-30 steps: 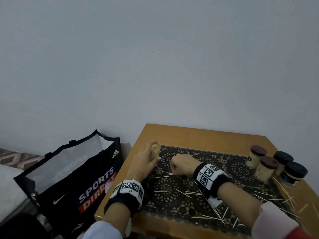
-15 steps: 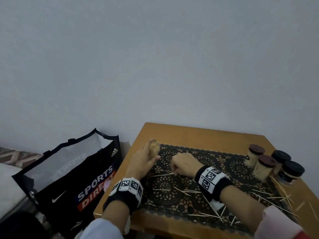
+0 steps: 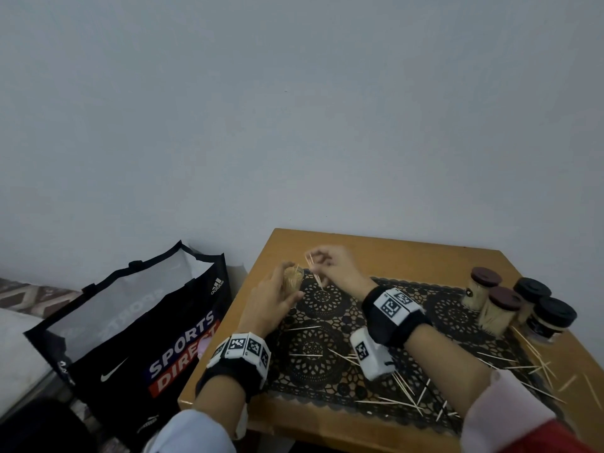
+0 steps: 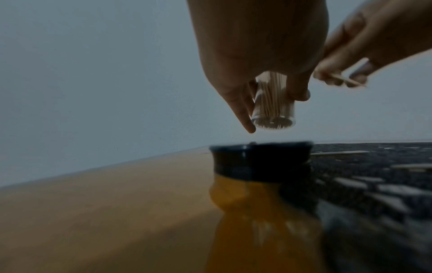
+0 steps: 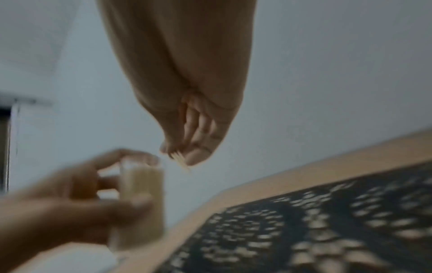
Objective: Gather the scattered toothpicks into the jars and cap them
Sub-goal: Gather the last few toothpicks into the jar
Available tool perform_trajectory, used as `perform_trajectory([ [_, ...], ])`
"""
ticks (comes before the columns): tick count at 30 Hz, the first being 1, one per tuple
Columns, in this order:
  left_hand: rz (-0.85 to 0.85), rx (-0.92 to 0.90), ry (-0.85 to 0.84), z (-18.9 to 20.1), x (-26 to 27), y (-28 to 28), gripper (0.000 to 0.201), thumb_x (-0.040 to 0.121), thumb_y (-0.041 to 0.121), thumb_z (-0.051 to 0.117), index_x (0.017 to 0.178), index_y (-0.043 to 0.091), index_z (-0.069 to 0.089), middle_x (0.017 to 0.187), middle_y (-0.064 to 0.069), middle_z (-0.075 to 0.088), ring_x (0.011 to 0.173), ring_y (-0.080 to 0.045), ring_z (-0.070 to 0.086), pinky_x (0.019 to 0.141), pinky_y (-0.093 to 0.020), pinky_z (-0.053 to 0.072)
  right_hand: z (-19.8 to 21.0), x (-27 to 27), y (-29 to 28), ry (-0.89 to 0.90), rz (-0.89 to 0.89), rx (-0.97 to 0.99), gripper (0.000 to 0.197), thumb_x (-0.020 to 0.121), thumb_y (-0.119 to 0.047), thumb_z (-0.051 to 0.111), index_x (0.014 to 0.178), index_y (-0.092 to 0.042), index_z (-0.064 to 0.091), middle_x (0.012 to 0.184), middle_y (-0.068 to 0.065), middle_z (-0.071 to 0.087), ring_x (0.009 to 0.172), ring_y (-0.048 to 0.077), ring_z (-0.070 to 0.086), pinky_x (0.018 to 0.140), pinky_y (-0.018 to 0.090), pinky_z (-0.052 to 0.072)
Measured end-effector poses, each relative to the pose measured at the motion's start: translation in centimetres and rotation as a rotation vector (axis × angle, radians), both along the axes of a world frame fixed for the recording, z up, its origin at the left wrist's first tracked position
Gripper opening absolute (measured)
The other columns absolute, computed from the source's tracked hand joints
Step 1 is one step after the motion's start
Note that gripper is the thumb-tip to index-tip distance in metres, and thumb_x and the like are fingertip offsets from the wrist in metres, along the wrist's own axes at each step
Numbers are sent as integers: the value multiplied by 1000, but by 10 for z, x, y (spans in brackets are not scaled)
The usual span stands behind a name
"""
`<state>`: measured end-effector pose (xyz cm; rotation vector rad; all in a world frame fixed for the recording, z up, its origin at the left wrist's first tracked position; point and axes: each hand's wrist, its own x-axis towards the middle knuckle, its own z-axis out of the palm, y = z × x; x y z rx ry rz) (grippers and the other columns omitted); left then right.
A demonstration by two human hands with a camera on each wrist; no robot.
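While the left hand (image 3: 271, 299) is gripping the open jar (image 3: 292, 280) aloft, the right hand (image 3: 333, 266) just beside it is pinching light, brittle toothpicks (image 3: 313, 269) mid-shaft, best held gently.

Black lace-patterned mat (image 3: 330, 322) on orange-brown table (image 3: 385, 253); maroon and black jar lids (image 3: 486, 276)

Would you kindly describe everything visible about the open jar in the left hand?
The open jar is small, clear and cylindrical, uncapped and packed with upright pale toothpicks. The left hand grips its sides, holding it lifted off the table, above a dark cap. The right hand hovers beside its mouth.
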<state>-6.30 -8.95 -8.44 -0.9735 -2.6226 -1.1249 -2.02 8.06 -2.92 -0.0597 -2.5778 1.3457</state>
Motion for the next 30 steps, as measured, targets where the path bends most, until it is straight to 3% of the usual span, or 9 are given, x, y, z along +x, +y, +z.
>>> perform_trajectory([
  [4, -17, 19, -18, 2, 3, 0, 62, 89, 37, 68, 141, 28, 35, 125, -5, 62, 97, -12, 58, 87, -27, 45, 14, -9, -22, 199, -92, -316, 13, 88, 1, 63, 96, -9, 67, 86, 1, 66, 70, 8, 63, 62, 20, 56],
  [8, -4, 42, 3, 9, 8, -1, 75, 88, 34, 70, 149, 23, 27, 128, -4, 60, 95, -8, 55, 81, -21, 40, 3, -19, -32, 196, -216, -259, 9, 82, -8, 73, 85, -16, 69, 85, -2, 70, 82, 11, 65, 76, 23, 54],
  [13, -19, 83, -15, 13, 12, -1, 85, 88, 26, 71, 153, 17, 17, 134, -5, 56, 111, -18, 58, 88, -20, 35, -6, -21, -32, 24, -141, -149, 11, 76, -14, 80, 83, -7, 75, 82, -9, 64, 79, 0, 57, 70, 16, 44],
  [16, 15, 110, 10, 7, 5, 0, 87, 88, 28, 71, 154, 15, 16, 106, -2, 64, 88, -14, 62, 73, -16, 37, -2, -21, -24, 87, -137, -179, 20, 78, -22, 78, 96, -13, 75, 96, -12, 61, 93, 3, 54, 83, 20, 45],
  [19, 63, 147, 44, -5, -6, 0, 89, 89, 34, 70, 154, 24, 11, 74, 8, 51, 63, -2, 49, 57, -16, 33, -8, -19, -18, 130, -196, -215, 17, 86, -17, 69, 103, -16, 70, 101, -6, 66, 97, 9, 60, 87, 24, 50],
  [22, 69, 139, 91, -12, -13, -1, 85, 91, 41, 65, 154, 37, 9, 90, -1, 61, 66, -11, 55, 59, -17, 39, -17, -11, -14, -113, -18, 26, 16, 85, -10, 70, 100, -12, 71, 88, -8, 66, 75, 2, 58, 59, 11, 44],
  [25, 52, 102, 104, -10, -11, -2, 73, 93, 39, 62, 152, 36, 21, 132, -6, 56, 102, -22, 61, 82, -24, 43, -28, 0, -19, -260, 291, 495, 22, 77, -15, 79, 98, -8, 75, 89, 0, 71, 74, 6, 60, 63, 11, 42],
  [28, 59, 86, 116, -7, -10, -2, 58, 93, 48, 58, 143, 31, 35, 123, -2, 59, 84, -18, 62, 70, -29, 46, -36, 3, -30, -253, 335, 713, 20, 76, -16, 79, 93, -7, 77, 92, 6, 73, 83, 18, 65, 75, 29, 51],
  [30, 56, 89, 109, -7, -9, -2, 51, 93, 49, 58, 136, 27, 40, 113, 0, 60, 75, -14, 58, 63, -30, 42, -36, 4, -31, -239, 350, 731, 11, 77, -14, 78, 86, -7, 77, 87, 5, 74, 79, 18, 65, 72, 30, 52],
])
